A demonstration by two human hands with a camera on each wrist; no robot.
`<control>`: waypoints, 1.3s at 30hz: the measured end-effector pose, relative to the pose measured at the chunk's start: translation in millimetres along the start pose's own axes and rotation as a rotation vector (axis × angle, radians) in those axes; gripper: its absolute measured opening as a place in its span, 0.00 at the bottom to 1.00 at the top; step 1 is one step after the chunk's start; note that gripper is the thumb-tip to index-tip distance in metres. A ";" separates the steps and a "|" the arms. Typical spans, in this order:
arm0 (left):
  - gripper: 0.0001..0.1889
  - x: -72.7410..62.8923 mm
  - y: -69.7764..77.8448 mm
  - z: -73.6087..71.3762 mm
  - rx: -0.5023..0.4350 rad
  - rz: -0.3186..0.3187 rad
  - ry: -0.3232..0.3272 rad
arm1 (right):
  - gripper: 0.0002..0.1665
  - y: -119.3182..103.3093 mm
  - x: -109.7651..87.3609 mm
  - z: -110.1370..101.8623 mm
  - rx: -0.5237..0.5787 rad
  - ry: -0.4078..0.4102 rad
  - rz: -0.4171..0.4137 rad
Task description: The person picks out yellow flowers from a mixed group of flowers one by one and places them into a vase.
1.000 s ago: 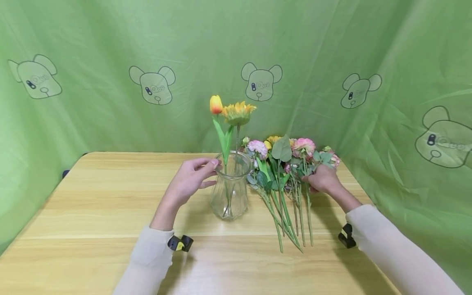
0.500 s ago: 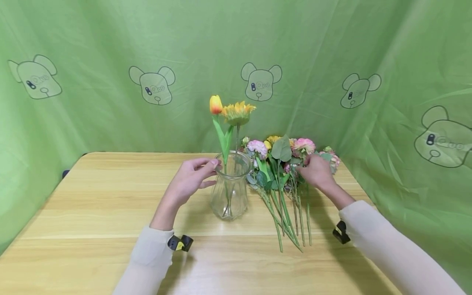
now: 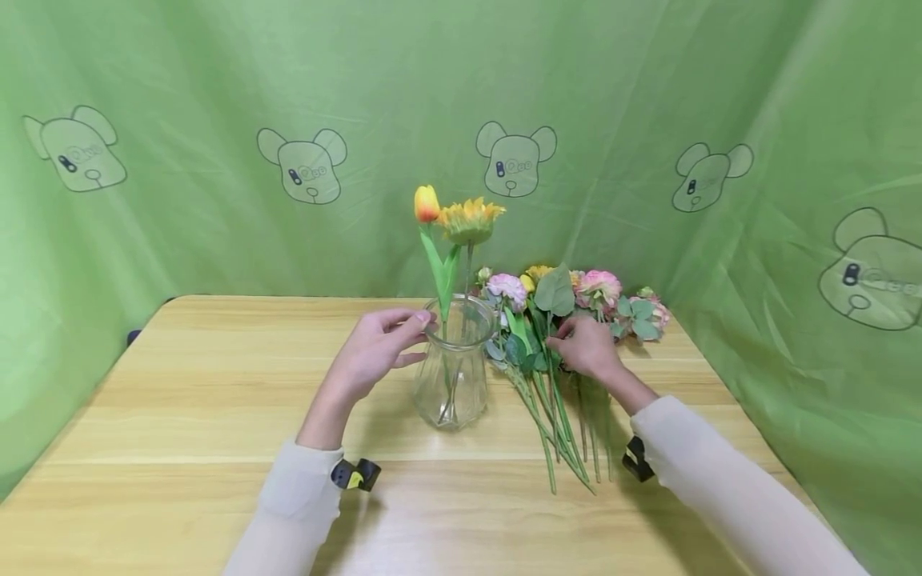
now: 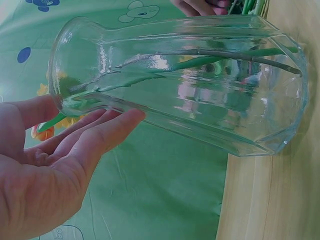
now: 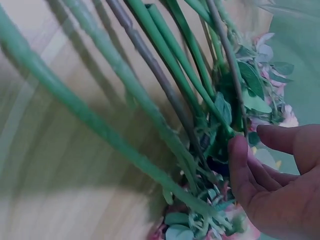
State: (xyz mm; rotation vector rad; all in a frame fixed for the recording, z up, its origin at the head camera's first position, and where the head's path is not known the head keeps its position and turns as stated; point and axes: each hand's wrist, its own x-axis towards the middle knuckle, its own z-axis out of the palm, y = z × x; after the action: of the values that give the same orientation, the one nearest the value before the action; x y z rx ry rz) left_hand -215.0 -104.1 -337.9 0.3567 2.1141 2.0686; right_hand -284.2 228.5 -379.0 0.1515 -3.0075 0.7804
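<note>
A clear glass vase [image 3: 455, 384] stands upright on the table, holding an orange-yellow tulip [image 3: 426, 205] and a yellow sunflower [image 3: 471, 222]. My left hand [image 3: 382, 348] touches the vase at its rim and upper side, fingers nearly straight. To the vase's right lies a pile of artificial flowers, with a pink flower [image 3: 600, 288], a lilac flower [image 3: 507, 290] and a broad green leaf [image 3: 555, 290]. My right hand [image 3: 587, 346] is at this pile. In the right wrist view its thumb and forefinger stand slightly apart on either side of a thin brown stem [image 5: 231, 55].
The wooden table [image 3: 216, 400] ends at a green cloth backdrop [image 3: 389, 96] printed with bear heads. Several green stems [image 3: 565, 448] point toward the front edge. Each wrist wears a small black camera, one on the left [image 3: 356, 475] and one on the right [image 3: 637, 459].
My right hand has moved left across the pile, from the pink flowers at its right side to the stem below the broad leaf. The left hand stays at the vase. The head view has shifted slightly.
</note>
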 end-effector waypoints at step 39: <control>0.23 -0.7 1.4 1.1 0.026 0.004 0.003 | 0.08 -8.4 2.4 2.2 0.038 0.072 0.022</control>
State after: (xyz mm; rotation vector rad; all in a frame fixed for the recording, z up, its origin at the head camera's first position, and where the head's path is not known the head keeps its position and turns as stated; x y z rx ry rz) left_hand -213.9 -103.2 -336.6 0.3617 2.1458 2.0460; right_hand -285.8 219.9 -376.7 0.0892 -2.9326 0.8265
